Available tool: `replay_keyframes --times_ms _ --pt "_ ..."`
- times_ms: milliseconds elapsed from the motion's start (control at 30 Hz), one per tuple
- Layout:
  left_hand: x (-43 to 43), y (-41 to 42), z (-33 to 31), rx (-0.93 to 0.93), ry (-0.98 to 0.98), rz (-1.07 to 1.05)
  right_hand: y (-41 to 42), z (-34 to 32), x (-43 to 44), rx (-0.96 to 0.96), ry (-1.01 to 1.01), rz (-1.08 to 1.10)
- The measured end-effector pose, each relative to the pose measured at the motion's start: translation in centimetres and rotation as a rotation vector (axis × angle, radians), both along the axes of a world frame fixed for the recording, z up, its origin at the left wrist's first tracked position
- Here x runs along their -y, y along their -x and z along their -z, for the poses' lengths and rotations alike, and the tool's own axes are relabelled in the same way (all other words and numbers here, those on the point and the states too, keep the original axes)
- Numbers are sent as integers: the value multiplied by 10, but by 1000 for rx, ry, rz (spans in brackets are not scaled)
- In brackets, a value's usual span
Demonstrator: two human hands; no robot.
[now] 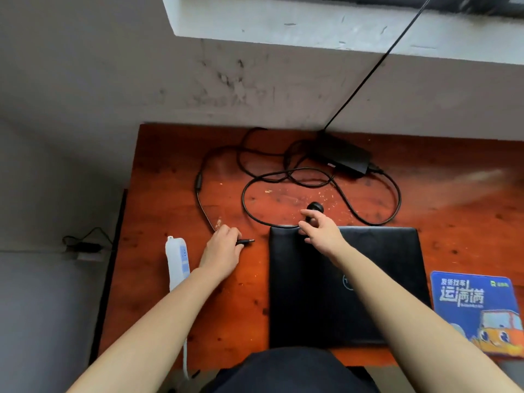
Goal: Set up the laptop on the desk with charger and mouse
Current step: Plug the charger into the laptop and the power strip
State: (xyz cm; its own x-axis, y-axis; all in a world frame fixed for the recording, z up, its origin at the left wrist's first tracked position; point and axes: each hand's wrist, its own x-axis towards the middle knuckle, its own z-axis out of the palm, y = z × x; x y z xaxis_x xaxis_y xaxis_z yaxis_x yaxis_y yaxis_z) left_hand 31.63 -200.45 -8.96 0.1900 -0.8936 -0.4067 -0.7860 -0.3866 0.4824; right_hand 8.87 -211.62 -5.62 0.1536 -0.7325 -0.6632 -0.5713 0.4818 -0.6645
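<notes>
At the reddish wooden surface (170, 171), I watch through the head camera as a person works both bare hands over a charger cable (368, 219). The left hand (222, 252), left of centre, curls its fingers (232, 232) round the cable's barrel plug (246, 241), whose metal tip points right toward the laptop (340, 287). The laptop lies closed and black at lower centre, its far edge touching a loop of the cable.

The right hand (323, 235) reaches across that far edge, thumb and forefinger half curled at a round black plug (314, 207). I cannot tell whether they have a grip on it.

The charger brick (340, 156) sits at upper centre by the wall, its cable sprawled in loose loops between brick and laptop. A second black lead (368, 72) runs from the brick's far end toward the upper right of the frame.

A white power strip (177, 262) lies just beside the left wrist, at the surface's left edge. A blue mouse pad (476, 307) printed with a cartoon truck lies at lower right, just beside the laptop. Fine pale debris speckles the wood inside the cable loops.
</notes>
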Motion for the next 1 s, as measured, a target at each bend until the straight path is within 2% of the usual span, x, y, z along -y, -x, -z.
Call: replay_keyframes --times_ms 167,300,400,467,600,1000 --pt "-20 21 2 -87 71 -1 -4 1 -13 -147 156 -18" --pt "-19 33 0 -37 183 -16 -2 1 -47 -200 310 -92" --pt "-12 38 0 20 234 -40 13 4 -69 -514 414 -407" --pt "-9 41 3 26 242 -50 23 6 -80 -628 383 -627" --pt "-9 42 8 27 254 -80 30 6 -83 -644 288 -766" --pt "-7 32 17 22 330 3 32 10 -83 -665 267 -830"
